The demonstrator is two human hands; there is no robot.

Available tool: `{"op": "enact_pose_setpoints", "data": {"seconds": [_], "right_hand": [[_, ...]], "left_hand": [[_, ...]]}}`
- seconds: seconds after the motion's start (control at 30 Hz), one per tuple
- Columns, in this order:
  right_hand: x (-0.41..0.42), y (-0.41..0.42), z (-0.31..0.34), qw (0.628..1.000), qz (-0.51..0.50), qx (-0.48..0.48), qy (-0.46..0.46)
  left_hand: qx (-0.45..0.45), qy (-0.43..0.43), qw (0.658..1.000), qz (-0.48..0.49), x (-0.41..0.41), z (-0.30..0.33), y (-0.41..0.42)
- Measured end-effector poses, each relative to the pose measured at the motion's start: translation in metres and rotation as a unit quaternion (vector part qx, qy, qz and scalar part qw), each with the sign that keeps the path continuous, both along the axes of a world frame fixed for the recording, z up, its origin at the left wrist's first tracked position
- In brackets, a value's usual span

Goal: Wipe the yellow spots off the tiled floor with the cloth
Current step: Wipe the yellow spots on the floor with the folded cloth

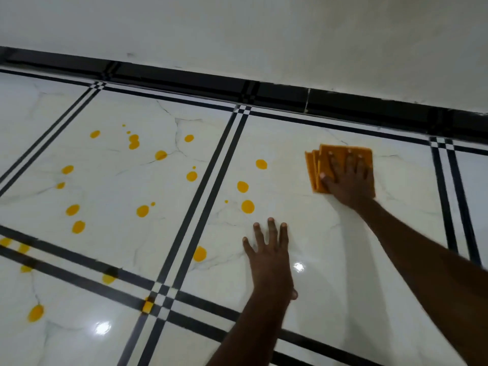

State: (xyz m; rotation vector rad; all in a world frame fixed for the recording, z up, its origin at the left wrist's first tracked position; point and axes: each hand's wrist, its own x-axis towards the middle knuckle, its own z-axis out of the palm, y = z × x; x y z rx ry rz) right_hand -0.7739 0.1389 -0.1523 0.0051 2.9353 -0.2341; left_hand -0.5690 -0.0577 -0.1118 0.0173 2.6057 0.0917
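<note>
A folded orange cloth (314,167) lies flat on the glossy white tiled floor (343,260) at the right. My right hand (346,180) presses down on it with fingers spread. My left hand (269,249) rests flat on the same tile, nearer to me, fingers apart and holding nothing. Several yellow spots dot the floor to the left: three of them (247,206) sit just left of my left hand, and many more (142,210) are scattered over the middle tile and across the black lines at the lower left. The tile around the cloth shows no spots.
Black double lines (211,186) divide the tiles into large squares. A black skirting strip (264,93) runs along the foot of a white wall (264,30) at the back. Ceiling lights reflect off the floor near me.
</note>
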Motion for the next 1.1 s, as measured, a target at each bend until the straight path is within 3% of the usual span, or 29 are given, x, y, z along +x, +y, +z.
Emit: {"op": "enact_pose_setpoints", "data": {"seconds": [0.1, 0.17, 0.27, 0.43, 0.5, 0.6, 0.67, 0.77, 0.87, 0.97, 1.1], "right_hand": [[-0.024, -0.100, -0.004, 0.999, 0.038, -0.014, 0.000], [-0.010, -0.146, -0.007, 0.991, 0.134, -0.024, -0.016], [0.017, -0.109, -0.008, 0.983, 0.182, 0.001, 0.002], [0.025, 0.018, -0.005, 0.998, 0.054, 0.025, -0.011], [0.008, -0.010, 0.000, 0.999, 0.037, 0.000, -0.008], [-0.007, -0.099, -0.008, 0.995, 0.099, -0.006, 0.032], [0.012, -0.134, -0.011, 0.988, 0.154, 0.008, 0.008], [0.061, -0.092, -0.015, 0.978, 0.207, 0.031, 0.029], [0.060, -0.040, -0.009, 0.986, 0.162, 0.042, 0.013], [0.029, -0.086, -0.001, 0.994, 0.109, 0.012, -0.006], [0.044, -0.181, -0.017, 0.978, 0.188, 0.035, 0.081]], "left_hand": [[0.004, 0.007, 1.000, 0.006, 0.001, -0.005, 0.001], [0.012, -0.006, 1.000, 0.010, 0.002, -0.001, 0.000], [0.014, -0.006, 1.000, 0.014, 0.001, -0.001, 0.000], [0.014, -0.008, 1.000, 0.013, -0.002, -0.006, 0.001], [0.014, -0.010, 1.000, 0.008, -0.002, -0.005, 0.003], [0.011, 0.000, 1.000, 0.004, -0.001, -0.007, 0.000], [0.019, 0.005, 1.000, 0.003, 0.001, -0.005, -0.003], [0.017, 0.016, 0.999, 0.045, 0.023, 0.003, -0.019], [-0.004, 0.026, 0.998, 0.062, 0.056, 0.000, -0.050], [-0.019, 0.014, 0.999, 0.042, 0.076, -0.003, -0.073], [-0.017, 0.007, 0.999, 0.041, 0.073, -0.007, -0.070]]}}
